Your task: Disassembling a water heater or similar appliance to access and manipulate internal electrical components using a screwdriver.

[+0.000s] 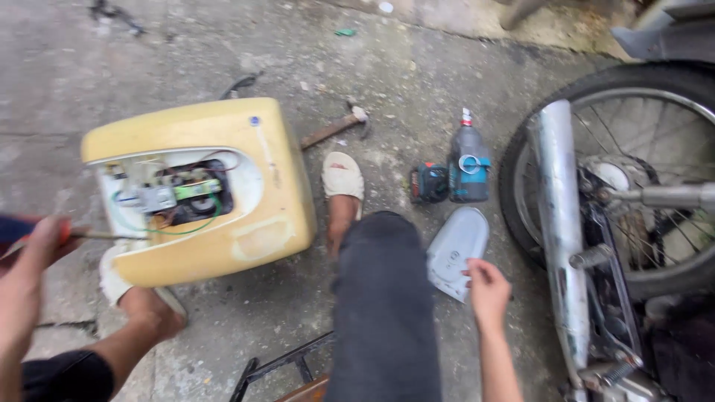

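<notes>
The yellow housing [201,186] lies opened on the concrete with its wiring bared, the left hand [26,272] gripping a screwdriver [89,235] beside it while the right hand [488,290] grasps a grey cover [456,249], so reassembly seems not yet begun.

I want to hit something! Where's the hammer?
The wooden-handled hammer lies on the concrete ground near the top middle of the head view, just right of the yellow plastic housing, above the sandalled foot.

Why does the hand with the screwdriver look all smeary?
In the head view, the left hand and its screwdriver are motion-blurred at the frame edge; the yellow casing is slightly soft; daylight is flat, with soft shadows and mild shine on the exhaust pipe.
</notes>
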